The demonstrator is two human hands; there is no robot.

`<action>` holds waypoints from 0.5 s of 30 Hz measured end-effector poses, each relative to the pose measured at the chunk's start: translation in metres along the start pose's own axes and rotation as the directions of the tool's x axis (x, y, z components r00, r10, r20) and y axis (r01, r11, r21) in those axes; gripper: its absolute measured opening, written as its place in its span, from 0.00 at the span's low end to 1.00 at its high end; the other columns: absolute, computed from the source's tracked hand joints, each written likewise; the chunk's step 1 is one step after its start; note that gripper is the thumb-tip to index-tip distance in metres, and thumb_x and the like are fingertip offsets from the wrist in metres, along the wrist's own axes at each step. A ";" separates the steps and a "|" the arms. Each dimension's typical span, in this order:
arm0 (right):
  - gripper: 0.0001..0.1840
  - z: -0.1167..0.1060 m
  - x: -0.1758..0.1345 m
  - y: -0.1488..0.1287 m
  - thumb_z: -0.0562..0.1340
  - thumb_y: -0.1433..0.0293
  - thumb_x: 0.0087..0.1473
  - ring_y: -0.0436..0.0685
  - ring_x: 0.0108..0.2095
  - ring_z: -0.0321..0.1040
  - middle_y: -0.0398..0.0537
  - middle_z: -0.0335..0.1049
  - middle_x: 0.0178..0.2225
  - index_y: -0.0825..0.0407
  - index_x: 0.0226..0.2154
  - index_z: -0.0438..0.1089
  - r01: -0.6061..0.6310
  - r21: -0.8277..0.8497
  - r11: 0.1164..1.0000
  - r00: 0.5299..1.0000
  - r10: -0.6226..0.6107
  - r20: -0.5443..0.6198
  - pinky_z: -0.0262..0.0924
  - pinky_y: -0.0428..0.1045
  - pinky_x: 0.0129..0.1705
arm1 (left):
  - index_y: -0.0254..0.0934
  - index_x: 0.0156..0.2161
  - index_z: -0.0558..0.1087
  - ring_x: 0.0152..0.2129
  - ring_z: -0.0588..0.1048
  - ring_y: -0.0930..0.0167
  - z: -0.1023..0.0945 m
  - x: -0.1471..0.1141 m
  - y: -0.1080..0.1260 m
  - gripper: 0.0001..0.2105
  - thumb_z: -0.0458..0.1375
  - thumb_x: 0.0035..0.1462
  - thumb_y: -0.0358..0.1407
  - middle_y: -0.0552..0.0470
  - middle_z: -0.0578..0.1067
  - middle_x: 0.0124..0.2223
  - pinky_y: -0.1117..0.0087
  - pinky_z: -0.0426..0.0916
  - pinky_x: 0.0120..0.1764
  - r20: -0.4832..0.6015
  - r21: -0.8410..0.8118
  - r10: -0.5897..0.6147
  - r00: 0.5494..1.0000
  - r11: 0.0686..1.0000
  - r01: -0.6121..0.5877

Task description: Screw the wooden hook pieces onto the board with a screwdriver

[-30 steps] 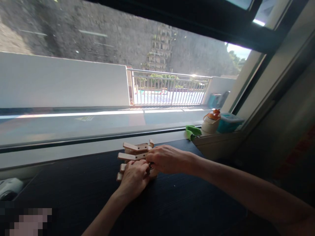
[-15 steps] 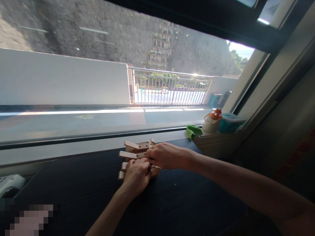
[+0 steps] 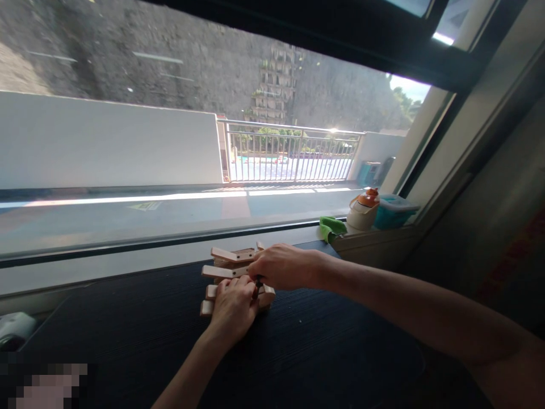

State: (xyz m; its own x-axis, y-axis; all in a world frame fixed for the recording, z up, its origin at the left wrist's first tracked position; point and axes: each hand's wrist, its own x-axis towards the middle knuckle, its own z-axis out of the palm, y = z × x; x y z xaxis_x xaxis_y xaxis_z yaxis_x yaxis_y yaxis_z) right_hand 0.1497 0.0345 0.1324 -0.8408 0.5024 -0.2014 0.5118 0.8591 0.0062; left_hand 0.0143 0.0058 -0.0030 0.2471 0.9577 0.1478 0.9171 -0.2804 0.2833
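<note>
Head view: wooden assembly sits on the dark table, close to its far edge, which runs along the white window sill. Its light arms stick out to the left, the upper two slanting. Left hand is over the near part, fingers bent onto the wood; can't tell if it's gripping or just pressing. Right hand comes in from the right, thumb and fingers pinching the upper end of a small dark piece, which sits right by the left fingertips. Can't make out what it is.

Room: tabletop runs wide left of the assembly and back toward the wearer. Right side is spanned by the right forearm. Tight side is far: sill and glass just beyond. Green cloth, bottle and teal box stand past the far right corner, apart from both hands.
</note>
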 end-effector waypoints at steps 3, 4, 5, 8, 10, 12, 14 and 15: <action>0.09 0.003 0.004 0.002 0.56 0.77 0.54 0.53 0.35 0.68 0.49 0.74 0.34 0.56 0.33 0.72 0.022 0.023 0.999 1.000 -0.022 -0.015 0.49 0.47 0.31 | 0.40 0.32 0.71 0.43 0.70 0.65 0.001 0.000 0.000 0.07 0.51 0.54 0.33 0.50 0.74 0.43 0.61 0.54 0.46 -0.008 0.008 -0.007 1.000 1.000 0.007; 0.08 0.005 0.005 0.003 0.56 0.76 0.55 0.53 0.35 0.68 0.49 0.74 0.34 0.56 0.33 0.72 0.020 0.027 0.999 1.000 -0.019 -0.022 0.49 0.47 0.31 | 0.40 0.33 0.71 0.43 0.69 0.65 0.001 0.000 0.001 0.06 0.51 0.54 0.33 0.50 0.74 0.43 0.61 0.54 0.46 -0.009 0.010 -0.006 1.000 1.000 0.006; 0.08 0.006 0.006 0.004 0.56 0.75 0.55 0.53 0.34 0.68 0.49 0.74 0.33 0.56 0.33 0.72 0.014 0.025 1.000 1.000 -0.013 -0.026 0.48 0.47 0.30 | 0.40 0.33 0.71 0.43 0.69 0.65 0.001 0.000 0.001 0.06 0.52 0.54 0.33 0.50 0.74 0.43 0.61 0.54 0.46 -0.009 0.010 -0.003 1.000 1.000 0.003; 0.10 0.009 0.007 0.005 0.56 0.70 0.56 0.55 0.34 0.69 0.51 0.74 0.33 0.56 0.34 0.72 -0.027 0.020 0.999 0.999 0.027 -0.036 0.48 0.48 0.29 | 0.40 0.33 0.71 0.44 0.69 0.65 0.000 -0.001 0.001 0.06 0.52 0.54 0.34 0.50 0.74 0.44 0.61 0.54 0.47 -0.011 0.014 0.004 1.000 1.000 -0.004; 0.13 0.009 0.007 0.004 0.54 0.68 0.57 0.57 0.34 0.70 0.53 0.74 0.33 0.57 0.35 0.72 -0.061 0.019 0.998 0.997 0.062 -0.051 0.48 0.48 0.28 | 0.39 0.33 0.72 0.43 0.69 0.65 0.000 -0.001 0.001 0.06 0.51 0.54 0.34 0.49 0.74 0.43 0.60 0.54 0.46 -0.010 0.021 0.002 1.000 1.000 -0.002; 0.14 0.008 0.007 0.003 0.54 0.67 0.57 0.57 0.34 0.70 0.54 0.74 0.34 0.57 0.36 0.72 -0.075 0.010 0.997 0.996 0.075 -0.054 0.49 0.48 0.28 | 0.39 0.34 0.72 0.43 0.70 0.65 -0.001 -0.001 0.002 0.07 0.51 0.55 0.33 0.49 0.74 0.43 0.60 0.54 0.46 -0.005 0.025 -0.002 1.000 1.000 0.002; 0.13 0.004 0.006 0.002 0.56 0.67 0.55 0.57 0.34 0.70 0.52 0.74 0.35 0.55 0.38 0.72 -0.058 0.006 0.998 0.997 0.058 -0.044 0.49 0.48 0.29 | 0.40 0.36 0.72 0.43 0.70 0.65 -0.002 -0.001 0.002 0.08 0.51 0.55 0.34 0.49 0.74 0.44 0.60 0.54 0.47 -0.001 0.025 -0.002 1.000 1.000 0.002; 0.12 0.002 0.005 0.002 0.57 0.68 0.54 0.57 0.35 0.69 0.51 0.74 0.35 0.53 0.39 0.72 -0.043 0.010 0.999 0.998 0.043 -0.036 0.48 0.48 0.29 | 0.40 0.37 0.72 0.44 0.70 0.65 -0.002 0.000 0.003 0.08 0.51 0.55 0.34 0.49 0.74 0.44 0.60 0.54 0.47 0.000 0.024 -0.002 1.000 1.000 0.002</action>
State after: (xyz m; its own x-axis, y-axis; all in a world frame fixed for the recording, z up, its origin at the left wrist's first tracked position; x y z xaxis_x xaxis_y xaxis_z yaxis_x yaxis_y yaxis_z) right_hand 0.1471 0.0390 0.1293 -0.8238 0.5421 -0.1660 0.5489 0.8358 0.0052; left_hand 0.0159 0.0047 -0.0006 0.2451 0.9583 0.1467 0.9250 -0.2765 0.2605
